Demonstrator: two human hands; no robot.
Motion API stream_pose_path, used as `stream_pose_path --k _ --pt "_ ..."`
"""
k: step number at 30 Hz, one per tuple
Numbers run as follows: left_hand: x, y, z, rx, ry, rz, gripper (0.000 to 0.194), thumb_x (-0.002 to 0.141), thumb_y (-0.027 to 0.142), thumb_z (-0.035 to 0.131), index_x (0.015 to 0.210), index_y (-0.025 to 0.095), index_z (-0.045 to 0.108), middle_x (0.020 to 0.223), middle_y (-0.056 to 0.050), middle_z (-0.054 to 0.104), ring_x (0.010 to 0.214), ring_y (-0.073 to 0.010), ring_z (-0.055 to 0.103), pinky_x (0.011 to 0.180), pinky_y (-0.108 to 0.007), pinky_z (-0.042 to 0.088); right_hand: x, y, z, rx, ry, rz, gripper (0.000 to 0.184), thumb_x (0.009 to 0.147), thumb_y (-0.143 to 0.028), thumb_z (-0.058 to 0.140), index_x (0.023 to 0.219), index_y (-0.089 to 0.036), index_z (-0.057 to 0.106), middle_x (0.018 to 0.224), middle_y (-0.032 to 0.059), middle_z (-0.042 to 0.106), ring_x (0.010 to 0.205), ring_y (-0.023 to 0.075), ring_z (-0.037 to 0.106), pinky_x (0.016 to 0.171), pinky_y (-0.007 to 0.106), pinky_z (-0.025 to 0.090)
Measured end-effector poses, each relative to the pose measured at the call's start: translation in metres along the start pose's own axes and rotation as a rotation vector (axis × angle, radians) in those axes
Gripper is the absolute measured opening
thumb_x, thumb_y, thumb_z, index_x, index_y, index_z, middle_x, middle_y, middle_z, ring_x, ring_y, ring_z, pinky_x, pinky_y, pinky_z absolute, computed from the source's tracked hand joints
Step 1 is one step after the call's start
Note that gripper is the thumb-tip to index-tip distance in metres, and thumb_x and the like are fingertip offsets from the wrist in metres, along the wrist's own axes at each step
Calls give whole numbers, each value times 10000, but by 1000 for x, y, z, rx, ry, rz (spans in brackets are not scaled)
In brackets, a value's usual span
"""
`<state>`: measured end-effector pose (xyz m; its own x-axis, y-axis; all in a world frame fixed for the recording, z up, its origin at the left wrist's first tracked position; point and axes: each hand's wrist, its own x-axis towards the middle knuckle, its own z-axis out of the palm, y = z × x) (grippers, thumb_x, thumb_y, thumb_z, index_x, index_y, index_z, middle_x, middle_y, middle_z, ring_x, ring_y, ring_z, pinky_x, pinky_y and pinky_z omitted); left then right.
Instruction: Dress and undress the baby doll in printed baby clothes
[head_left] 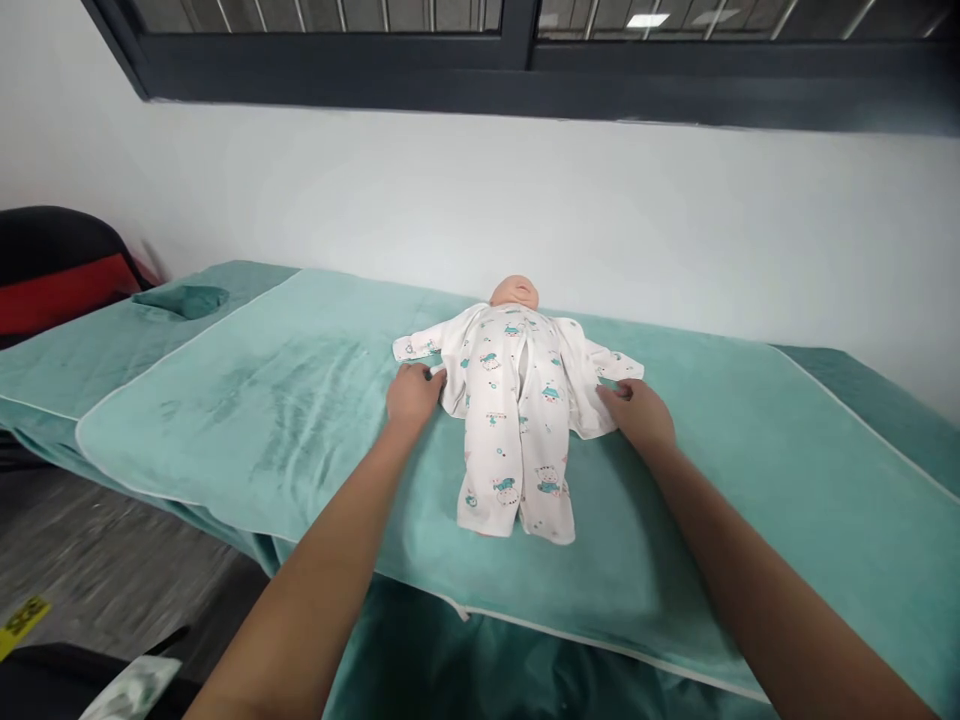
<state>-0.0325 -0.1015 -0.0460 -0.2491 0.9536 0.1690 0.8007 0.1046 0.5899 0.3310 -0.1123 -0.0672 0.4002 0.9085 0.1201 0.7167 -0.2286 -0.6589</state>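
Fingers on both sides curl onto cloth: left hand point(411, 393) has its fingertips bunched on the edge of the romper point(514, 420) just under the doll's outstretched sleeve, right hand point(637, 412) lies knuckles-up with fingertips on the opposite flap; can't tell if either is a true pinch or just pressing, undersides are hidden. Romper is white with teal animal print, on a baby doll point(516, 291) lying face up, head toward the wall, legs toward the camera, roughly centred on a teal towel point(300, 400) spread over a padded table point(60, 370). Front placket looks open down the chest, side panels flared out flat past the torso. Judgement: the step is handling the garment's open front, both hands at the flaps. Next move would need a firm grip on each edge and symmetric travel, without dragging the doll across the towel. Hands sit either side of the torso, touching fabric, not the doll's body.
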Motion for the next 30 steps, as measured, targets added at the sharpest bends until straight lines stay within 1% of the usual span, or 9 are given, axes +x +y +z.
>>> stream_pose_path --k 5,11,13,16,18,23,27,28,30 --pt "1 -3 6 -25 19 14 223 919 363 465 921 208 625 995 -83 698 929 -241 640 769 -313 426 21 -31 -17 132 -227 40 288 672 -370 736 866 -159 721 965 158 728 956 366 662 842 481 501" --pt "-11 -8 -1 -357 95 81 147 928 344 450 905 227 536 890 -3 656 801 -167 584 747 -269 429 0 -109 -39 571 -477 -168 442 875 -490 504 1175 -222 685 1177 89 710 981 274 683 774 377 551" --pt "-13 -8 -4 -492 100 120 115 912 317 472 855 226 512 855 9 620 777 -154 553 754 -262 434 -16 -133 -40 547 -587 -281 482 841 -505 605 1223 -218 664 1105 87 721 892 248 679 724 352 532" --pt "-14 -4 -9 -656 71 153 103 895 294 487 817 227 485 802 18 558 759 -149 518 751 -254 448 -28 -154 -37 286 -741 -406 532 809 -518 689 1257 -234 647 826 30 716 673 181 618 650 319 477" --pt "-12 5 -13 -753 48 180 102 881 280 496 798 227 472 791 18 529 769 -150 515 766 -256 458 -22 -159 -33 225 -655 -421 466 845 -538 639 1188 -225 673 719 5 673 597 153 559 630 310 449" --pt "-21 58 -23 -780 27 377 119 899 275 462 788 231 460 850 -13 594 866 -181 581 849 -301 498 24 -160 -3 323 -19 -311 358 886 -530 538 814 -191 630 751 30 643 633 150 529 626 295 399" --pt "-34 86 -26 -375 -279 838 183 922 251 488 765 230 579 979 -52 716 1052 -236 645 997 -387 478 45 -159 37 143 11 -277 385 869 -586 516 746 -222 540 712 31 622 688 193 535 659 308 372" --pt "-31 87 -26 -352 -339 891 212 939 255 477 784 236 620 994 -49 732 1066 -233 655 1007 -386 477 47 -159 44 122 -20 -268 389 854 -602 529 745 -228 535 709 28 622 693 198 536 660 308 369" --pt "-15 85 -26 -456 -343 803 296 984 294 421 856 244 683 1012 -40 753 1037 -212 679 970 -355 503 50 -159 53 132 -89 -249 382 814 -609 573 742 -236 540 706 17 626 680 198 537 651 304 371"
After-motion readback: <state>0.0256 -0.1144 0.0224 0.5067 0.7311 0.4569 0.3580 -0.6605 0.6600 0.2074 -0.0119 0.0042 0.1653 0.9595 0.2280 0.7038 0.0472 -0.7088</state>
